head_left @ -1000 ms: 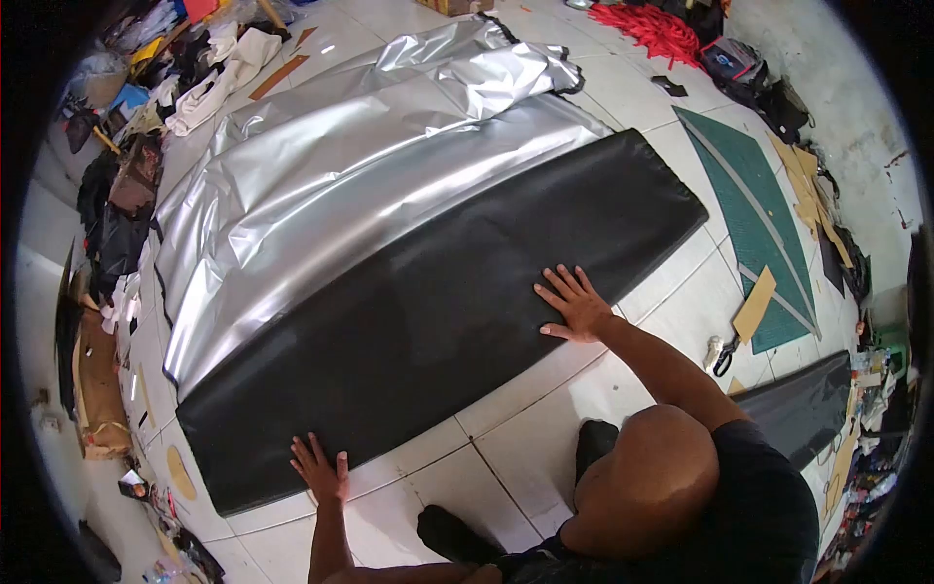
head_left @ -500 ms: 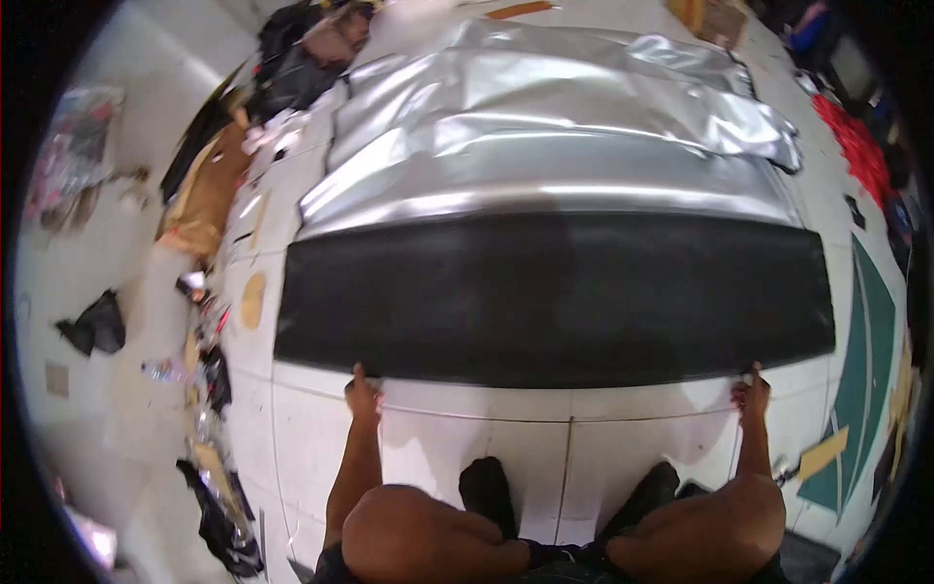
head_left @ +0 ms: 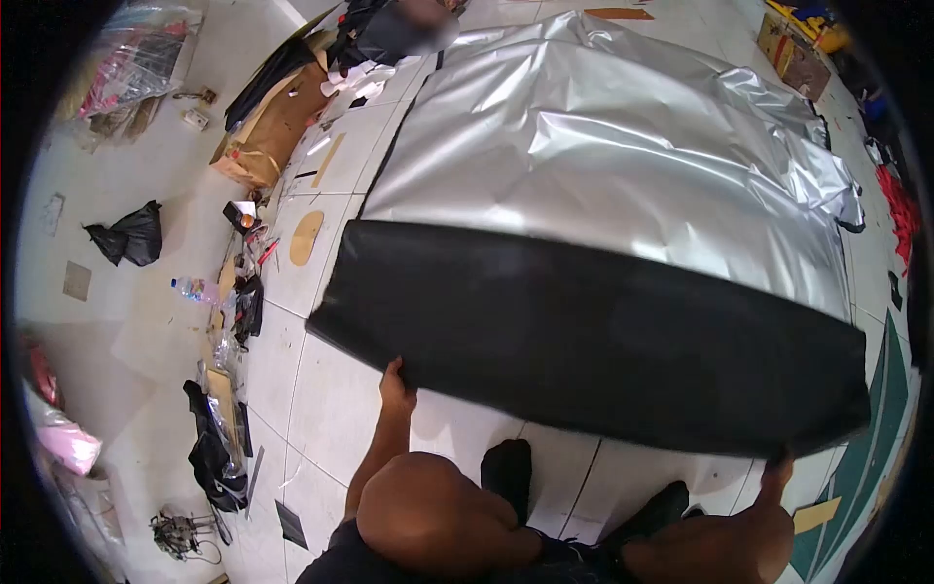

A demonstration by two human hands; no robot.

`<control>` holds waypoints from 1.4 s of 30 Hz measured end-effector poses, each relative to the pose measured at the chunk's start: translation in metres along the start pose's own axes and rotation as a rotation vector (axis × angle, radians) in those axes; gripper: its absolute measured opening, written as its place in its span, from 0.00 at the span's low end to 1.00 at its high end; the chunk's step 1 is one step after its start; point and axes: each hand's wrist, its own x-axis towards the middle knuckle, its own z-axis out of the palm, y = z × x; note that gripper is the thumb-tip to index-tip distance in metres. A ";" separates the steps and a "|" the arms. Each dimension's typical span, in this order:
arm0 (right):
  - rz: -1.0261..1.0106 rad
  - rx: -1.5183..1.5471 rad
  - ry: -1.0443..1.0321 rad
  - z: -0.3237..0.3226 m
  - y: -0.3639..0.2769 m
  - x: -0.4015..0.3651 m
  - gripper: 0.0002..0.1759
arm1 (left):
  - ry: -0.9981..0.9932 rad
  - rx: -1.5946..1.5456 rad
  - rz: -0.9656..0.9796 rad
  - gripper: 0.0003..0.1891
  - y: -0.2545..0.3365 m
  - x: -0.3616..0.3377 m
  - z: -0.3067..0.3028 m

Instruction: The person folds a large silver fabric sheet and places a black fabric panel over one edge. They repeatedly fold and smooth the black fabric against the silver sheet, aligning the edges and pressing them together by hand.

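Note:
A large sheet [head_left: 593, 331], silver on one face and black on the other, lies across the floor with its near part folded over so the black face shows. My left hand [head_left: 396, 391] is closed on the near edge of the black part, left of its middle, thumb on top. Close to the right corner, my right hand [head_left: 776, 477] grips the same edge; its fingers are partly hidden under the sheet. The silver face [head_left: 584, 146] stretches away beyond the fold, wrinkled and bunched at the far right.
A green cutting mat [head_left: 880, 389] lies at the right, with a tan piece [head_left: 815, 514] near it. Along the left are a brown paper bag [head_left: 277, 127], a tan oval piece [head_left: 305, 238], a plastic bottle [head_left: 197, 290] and scraps. Another person [head_left: 394, 29] is at the far left.
The view has tilted, so the sheet now slants down to the right. My right hand sits lower in view, still on the edge. The silver part appears more spread out.

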 end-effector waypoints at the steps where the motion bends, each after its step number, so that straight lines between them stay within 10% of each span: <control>1: 0.178 0.022 0.320 0.012 0.002 -0.031 0.26 | 0.058 0.020 -0.012 0.20 0.003 0.000 -0.006; 11: 0.218 -0.111 -0.041 -0.086 0.000 0.002 0.21 | 0.590 0.262 0.148 0.24 0.091 0.056 -0.078; 15: 0.006 -1.157 0.597 0.021 -0.063 -0.044 0.26 | 0.607 0.348 0.126 0.25 0.110 0.082 -0.101; 18: -0.447 -1.790 0.534 0.078 -0.079 -0.048 0.30 | 0.707 0.530 0.108 0.26 0.129 0.080 -0.083; 25: -0.958 -1.793 -0.438 0.333 -0.102 -0.109 0.31 | 0.742 0.766 0.172 0.32 0.157 0.122 -0.120; 42: -0.678 -1.534 -0.748 0.388 -0.097 -0.009 0.14 | 0.532 1.279 -0.068 0.29 0.211 0.115 -0.100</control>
